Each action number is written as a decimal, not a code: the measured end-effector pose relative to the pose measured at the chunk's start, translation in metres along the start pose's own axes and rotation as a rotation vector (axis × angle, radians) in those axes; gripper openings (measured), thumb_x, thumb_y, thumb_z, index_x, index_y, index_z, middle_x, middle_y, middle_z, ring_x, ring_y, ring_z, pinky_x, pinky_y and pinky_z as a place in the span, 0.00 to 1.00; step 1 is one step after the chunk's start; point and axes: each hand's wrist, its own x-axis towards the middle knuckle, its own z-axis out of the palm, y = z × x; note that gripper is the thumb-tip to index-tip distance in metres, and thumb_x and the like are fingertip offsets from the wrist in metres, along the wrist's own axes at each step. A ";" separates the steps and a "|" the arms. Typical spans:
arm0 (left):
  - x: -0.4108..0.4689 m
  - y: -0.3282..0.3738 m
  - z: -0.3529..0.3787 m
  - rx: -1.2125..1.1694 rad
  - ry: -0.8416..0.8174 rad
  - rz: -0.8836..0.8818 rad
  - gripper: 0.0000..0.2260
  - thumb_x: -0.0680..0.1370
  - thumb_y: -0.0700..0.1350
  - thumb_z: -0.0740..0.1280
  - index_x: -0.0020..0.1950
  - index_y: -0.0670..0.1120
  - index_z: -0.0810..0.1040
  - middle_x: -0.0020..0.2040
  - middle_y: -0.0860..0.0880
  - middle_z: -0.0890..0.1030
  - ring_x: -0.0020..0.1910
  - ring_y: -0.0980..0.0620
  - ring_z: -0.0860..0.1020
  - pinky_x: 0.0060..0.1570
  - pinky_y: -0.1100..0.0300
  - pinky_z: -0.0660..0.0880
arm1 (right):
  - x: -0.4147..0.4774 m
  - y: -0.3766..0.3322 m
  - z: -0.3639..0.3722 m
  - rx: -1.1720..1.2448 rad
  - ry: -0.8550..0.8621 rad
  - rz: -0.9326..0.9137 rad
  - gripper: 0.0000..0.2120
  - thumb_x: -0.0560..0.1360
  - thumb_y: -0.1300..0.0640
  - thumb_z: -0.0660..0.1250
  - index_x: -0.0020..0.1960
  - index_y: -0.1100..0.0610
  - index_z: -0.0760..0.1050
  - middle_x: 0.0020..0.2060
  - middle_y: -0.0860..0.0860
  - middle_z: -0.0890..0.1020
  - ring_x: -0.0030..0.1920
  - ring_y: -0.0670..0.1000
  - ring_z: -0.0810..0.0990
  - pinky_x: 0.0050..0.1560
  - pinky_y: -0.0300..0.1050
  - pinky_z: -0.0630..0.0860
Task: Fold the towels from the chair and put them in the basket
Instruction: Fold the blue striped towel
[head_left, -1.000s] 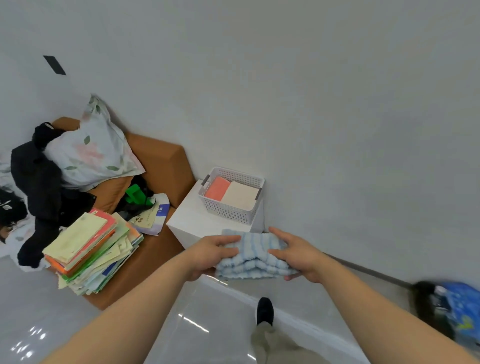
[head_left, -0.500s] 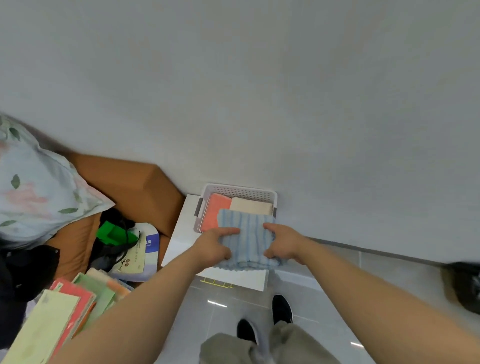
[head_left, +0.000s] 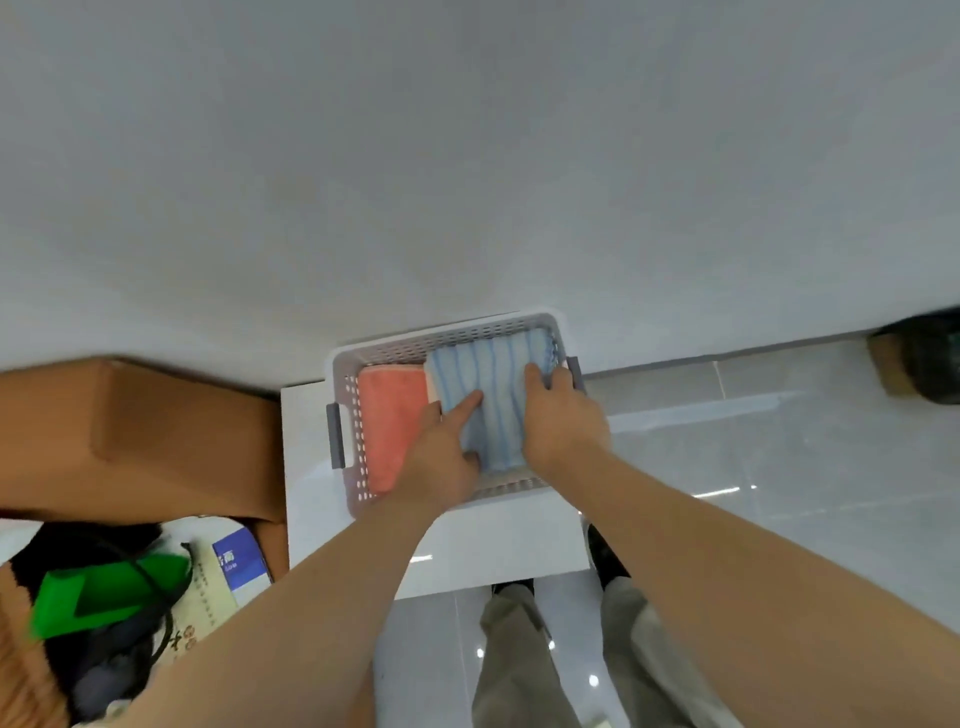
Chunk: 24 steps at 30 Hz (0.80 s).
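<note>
Currently held: blue striped towel (head_left: 493, 395), folded, in the right half of the basket (head_left: 340, 374).
Left hand (head_left: 441, 457): grip clamped on the towel's left side, index finger stretched on top.
Right hand (head_left: 561, 415): grip closed on the right side, fingers curled over it.
Below: a cream towel (head_left: 432, 387), perhaps touching; only its edge shows.
Neighbour: pink towel (head_left: 389, 421), flat in the left half.
Basket: stands on the white surface (head_left: 467, 540).

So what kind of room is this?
Probably a room in someone's home: a brown chair, a basket holding a pink towel and a blue striped towel on a white table, and a shiny tiled floor.
</note>
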 end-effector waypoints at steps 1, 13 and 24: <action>-0.001 -0.002 0.004 -0.018 0.012 0.001 0.35 0.76 0.37 0.66 0.79 0.57 0.60 0.69 0.48 0.63 0.65 0.47 0.72 0.66 0.60 0.70 | 0.001 -0.002 0.004 -0.033 0.006 0.011 0.38 0.75 0.60 0.67 0.79 0.56 0.51 0.72 0.61 0.61 0.64 0.63 0.75 0.60 0.55 0.74; -0.009 0.012 -0.014 0.542 -0.042 0.018 0.45 0.74 0.43 0.70 0.81 0.58 0.44 0.75 0.46 0.23 0.61 0.43 0.73 0.49 0.53 0.78 | 0.009 -0.023 0.020 -0.303 0.027 -0.023 0.36 0.76 0.60 0.66 0.77 0.65 0.52 0.72 0.61 0.63 0.68 0.61 0.70 0.62 0.53 0.72; -0.100 0.124 -0.074 0.349 -0.224 -0.001 0.31 0.80 0.50 0.65 0.80 0.47 0.56 0.80 0.45 0.57 0.74 0.47 0.65 0.65 0.60 0.66 | -0.101 0.022 -0.077 0.527 0.133 0.112 0.17 0.78 0.61 0.62 0.66 0.57 0.75 0.61 0.55 0.78 0.61 0.57 0.78 0.61 0.48 0.75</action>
